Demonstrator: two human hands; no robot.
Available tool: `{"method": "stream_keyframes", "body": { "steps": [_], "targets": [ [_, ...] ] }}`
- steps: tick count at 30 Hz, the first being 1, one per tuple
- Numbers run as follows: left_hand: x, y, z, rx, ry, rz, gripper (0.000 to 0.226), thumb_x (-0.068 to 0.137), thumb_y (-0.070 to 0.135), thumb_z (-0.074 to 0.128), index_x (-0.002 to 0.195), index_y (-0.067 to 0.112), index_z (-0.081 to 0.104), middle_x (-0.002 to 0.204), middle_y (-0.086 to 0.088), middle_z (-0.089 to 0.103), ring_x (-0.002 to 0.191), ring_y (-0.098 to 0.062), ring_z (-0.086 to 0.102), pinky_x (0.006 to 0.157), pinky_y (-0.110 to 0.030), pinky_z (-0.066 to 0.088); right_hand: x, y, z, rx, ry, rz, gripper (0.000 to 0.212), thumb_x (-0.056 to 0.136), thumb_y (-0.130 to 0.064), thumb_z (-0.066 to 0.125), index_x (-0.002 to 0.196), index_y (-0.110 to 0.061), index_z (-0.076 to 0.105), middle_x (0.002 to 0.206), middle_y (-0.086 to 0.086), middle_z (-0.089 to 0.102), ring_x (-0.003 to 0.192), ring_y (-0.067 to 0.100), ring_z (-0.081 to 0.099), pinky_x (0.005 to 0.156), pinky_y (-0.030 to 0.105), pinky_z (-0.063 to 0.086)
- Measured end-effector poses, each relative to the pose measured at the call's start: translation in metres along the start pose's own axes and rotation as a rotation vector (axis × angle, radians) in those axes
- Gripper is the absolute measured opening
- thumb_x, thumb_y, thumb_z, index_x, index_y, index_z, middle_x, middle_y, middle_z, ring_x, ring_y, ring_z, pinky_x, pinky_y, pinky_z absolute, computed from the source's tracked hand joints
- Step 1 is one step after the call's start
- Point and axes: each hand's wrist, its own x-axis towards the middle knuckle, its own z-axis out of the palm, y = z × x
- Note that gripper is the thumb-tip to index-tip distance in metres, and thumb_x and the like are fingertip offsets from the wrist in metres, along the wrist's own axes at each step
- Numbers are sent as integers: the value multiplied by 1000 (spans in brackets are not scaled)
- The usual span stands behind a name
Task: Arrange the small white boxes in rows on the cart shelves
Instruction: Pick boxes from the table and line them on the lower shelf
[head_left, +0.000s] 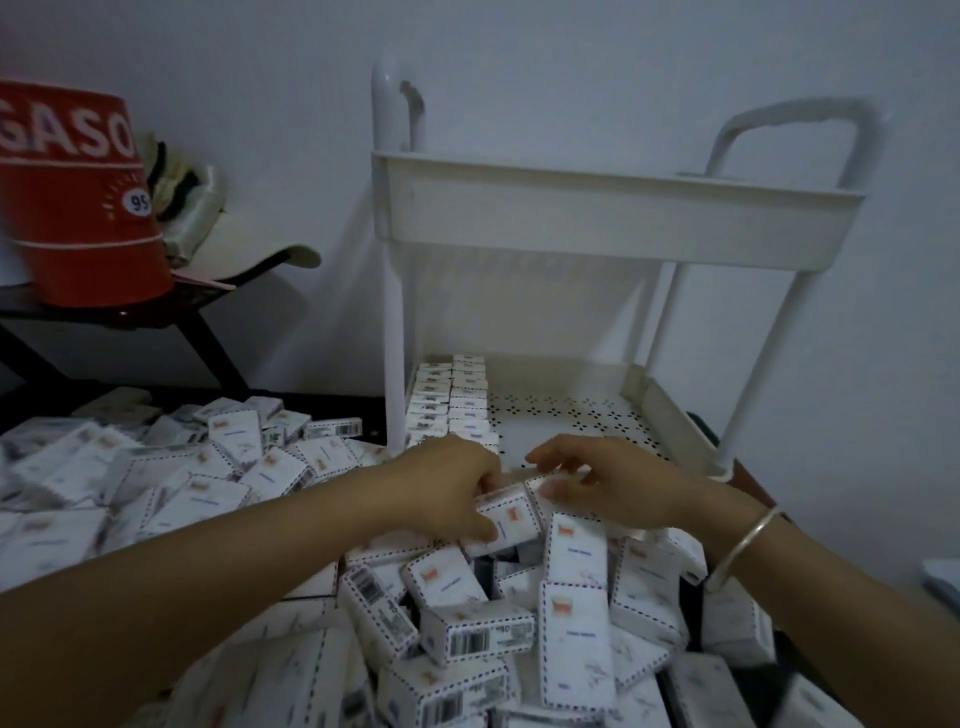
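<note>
A white two-tier cart stands against the wall. Its lower perforated shelf carries two neat rows of small white boxes along its left side. A big loose heap of the same boxes fills the foreground and left. My left hand grips one white box at the shelf's front edge, fingers curled round its left end. My right hand holds the other side of the box cluster, fingers curled over blurred boxes. A metal bangle sits on my right wrist.
A red bucket with white lettering sits on a dark stand at the left, with a pale cloth behind it. The cart's upper tray overhangs the lower shelf. White posts flank the shelf opening.
</note>
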Motion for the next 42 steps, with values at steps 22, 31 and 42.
{"method": "stream_keyframes", "body": {
  "steps": [22, 31, 42],
  "targets": [
    [136, -34, -105, 96, 383, -372, 40, 86, 8, 58, 125, 11, 54, 123, -10, 57, 108, -25, 57, 85, -31, 49, 146, 35, -23, 304, 299, 317, 24, 89, -44, 54, 88, -23, 64, 78, -3, 63, 68, 13, 58, 61, 23, 46],
    [185, -73, -93, 126, 451, -384, 32, 96, 7, 45, 125, 4, 56, 127, -15, 59, 114, -29, 57, 93, -31, 44, 230, 44, 9, 141, 140, 197, 50, 94, -34, 33, 144, -39, 34, 139, 5, 51, 118, 27, 54, 97, 36, 44],
    [206, -90, -85, 160, 318, -416, 39, 90, 5, 53, 128, 9, 56, 131, -10, 56, 116, -25, 55, 94, -34, 49, 238, 58, 22, 326, 165, 104, 41, 97, -22, 30, 122, -36, 58, 138, 2, 54, 114, 24, 58, 103, 37, 43]
  ]
}}
